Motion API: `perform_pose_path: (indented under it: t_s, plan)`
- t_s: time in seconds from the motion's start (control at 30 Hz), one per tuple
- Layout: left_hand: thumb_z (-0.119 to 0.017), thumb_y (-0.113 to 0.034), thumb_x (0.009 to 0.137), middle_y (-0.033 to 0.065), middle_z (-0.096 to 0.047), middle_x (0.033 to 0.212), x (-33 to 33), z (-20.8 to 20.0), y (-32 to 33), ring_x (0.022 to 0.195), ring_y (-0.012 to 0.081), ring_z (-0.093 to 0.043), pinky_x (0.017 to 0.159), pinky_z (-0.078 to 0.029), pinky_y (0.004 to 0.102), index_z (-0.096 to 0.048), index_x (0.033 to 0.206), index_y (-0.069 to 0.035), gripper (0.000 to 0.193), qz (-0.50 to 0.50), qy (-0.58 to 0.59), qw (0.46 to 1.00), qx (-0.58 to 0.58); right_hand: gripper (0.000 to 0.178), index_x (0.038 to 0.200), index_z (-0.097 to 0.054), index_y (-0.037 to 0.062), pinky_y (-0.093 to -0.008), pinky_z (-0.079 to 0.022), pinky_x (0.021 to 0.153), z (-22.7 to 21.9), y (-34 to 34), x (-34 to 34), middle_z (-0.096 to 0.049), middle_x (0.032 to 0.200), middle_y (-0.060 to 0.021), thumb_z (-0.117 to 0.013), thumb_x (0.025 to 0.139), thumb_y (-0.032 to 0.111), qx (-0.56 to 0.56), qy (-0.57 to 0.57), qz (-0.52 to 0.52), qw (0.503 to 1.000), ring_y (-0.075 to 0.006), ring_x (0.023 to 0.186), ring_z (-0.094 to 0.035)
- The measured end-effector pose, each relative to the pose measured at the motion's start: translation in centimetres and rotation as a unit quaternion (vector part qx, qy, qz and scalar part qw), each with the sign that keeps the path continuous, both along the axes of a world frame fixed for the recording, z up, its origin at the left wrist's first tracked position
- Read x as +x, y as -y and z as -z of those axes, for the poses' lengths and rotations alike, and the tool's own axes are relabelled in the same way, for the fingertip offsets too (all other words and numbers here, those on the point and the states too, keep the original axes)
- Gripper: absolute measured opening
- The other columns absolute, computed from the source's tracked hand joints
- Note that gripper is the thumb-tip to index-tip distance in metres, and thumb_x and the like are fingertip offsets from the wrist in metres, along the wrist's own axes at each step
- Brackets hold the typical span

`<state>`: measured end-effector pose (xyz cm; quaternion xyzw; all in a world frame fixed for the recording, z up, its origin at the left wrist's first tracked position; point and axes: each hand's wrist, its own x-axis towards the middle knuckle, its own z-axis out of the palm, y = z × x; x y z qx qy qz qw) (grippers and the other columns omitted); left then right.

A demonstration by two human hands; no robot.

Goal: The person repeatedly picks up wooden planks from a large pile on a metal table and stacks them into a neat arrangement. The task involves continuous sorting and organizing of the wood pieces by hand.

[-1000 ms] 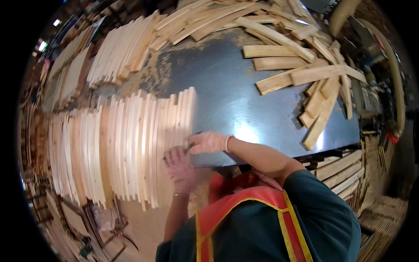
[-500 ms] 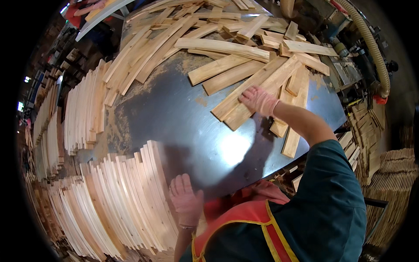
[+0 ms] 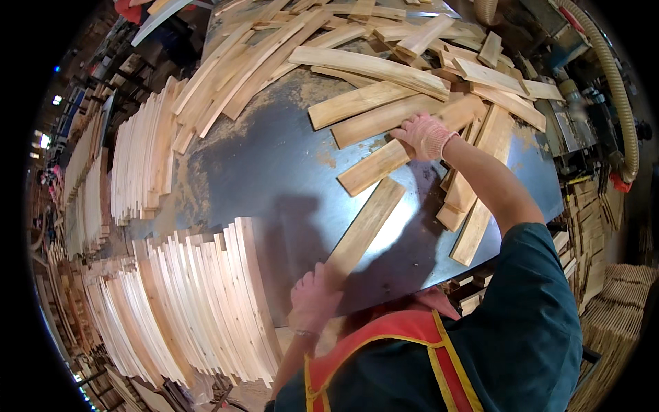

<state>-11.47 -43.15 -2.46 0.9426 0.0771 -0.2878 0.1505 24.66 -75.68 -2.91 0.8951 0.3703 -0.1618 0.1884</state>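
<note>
Two flat, brownish, faintly grained wooden slats (image 3: 368, 223) slant over the dark metal tabletop (image 3: 240, 161). The left hand (image 3: 316, 300), held low, clamps one's near end — well apart, the right hand (image 3: 421, 137) stretches forward, draped across the other; its grip cannot be told.

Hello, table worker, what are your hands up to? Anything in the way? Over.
Left hand gripping near end of one wooden plank. Right hand on second plank. Overlapping planks crowd close beyond it.

Dim workshop (image 3: 640, 137), dark metal table (image 3: 250, 161), bright glare (image 3: 397, 225), small lights (image 3: 45, 141) far left
</note>
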Motion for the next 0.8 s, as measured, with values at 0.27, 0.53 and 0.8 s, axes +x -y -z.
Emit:
perform_pose_path:
  t_s: [0.27, 0.53, 0.8]
  plan:
    - [-0.078, -0.028, 0.090, 0.0130, -0.070, 0.125, -11.4, 2.1, -6.1, 0.109, 0.0290, -0.068, 0.094, -0.055, 0.0415, -0.054, 0.152, -0.003, 0.071, -0.381, 0.010, 0.835, -0.397, 0.090, 0.153, -0.046, 0.0089, -0.0437, -0.053, 0.100, -5.7, -13.2, -10.8, -0.071, 0.120, -0.0218, -0.077, 0.082, 0.055, 0.290, -0.203, 0.146, 0.924, -0.0393, 0.112, -0.069]
    - [-0.065, -0.042, 0.096, 0.0159, -0.068, 0.137, -14.1, 0.1, -8.8, 0.114, 0.0339, -0.068, 0.100, -0.052, 0.0492, -0.055, 0.149, 0.000, 0.067, -0.271, 0.072, 0.947, -0.157, 0.098, 0.160, -0.031, -0.0083, -0.0456, -0.048, 0.114, 5.0, -27.1, -28.5, -0.064, 0.138, -0.0340, -0.054, 0.099, 0.065, 0.341, -0.438, 0.207, 0.806, -0.0444, 0.132, -0.062]
    - [-0.076, -0.041, 0.085, 0.0216, -0.043, 0.162, -12.3, 3.3, -11.3, 0.152, 0.0451, -0.035, 0.128, -0.024, 0.0601, -0.042, 0.161, -0.008, 0.089, -0.077, 0.252, 0.940, 0.217, 0.055, 0.143, -0.057, 0.0131, -0.0385, -0.054, 0.100, 5.0, -29.3, -24.6, -0.074, 0.113, -0.0177, -0.067, 0.100, 0.047, 0.414, -0.493, -0.034, 0.764, -0.0343, 0.108, -0.070]
